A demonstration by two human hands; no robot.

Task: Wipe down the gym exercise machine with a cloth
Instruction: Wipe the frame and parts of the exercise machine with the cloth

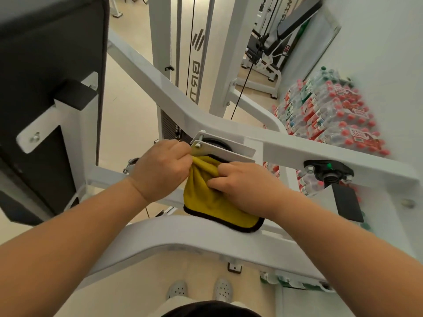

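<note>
A yellow cloth (212, 202) with a black hem hangs at the middle of the white gym machine frame (297, 145). Its top is bunched under a white pulley bracket (219, 148) that holds a black wheel. My left hand (162, 168) pinches the cloth's upper left corner right beside the bracket's bolt. My right hand (242, 186) grips the gathered cloth from the right, fingers curled into the fabric. The cloth's lower edge drapes over a curved white bar (160, 234) in front of me.
A black back pad (50, 72) stands at the left. The weight stack tower (196, 53) with cables rises behind the frame. Packs of bottled water (329, 110) are piled against the right wall. A black adjustment lever (336, 179) sits on the frame at the right.
</note>
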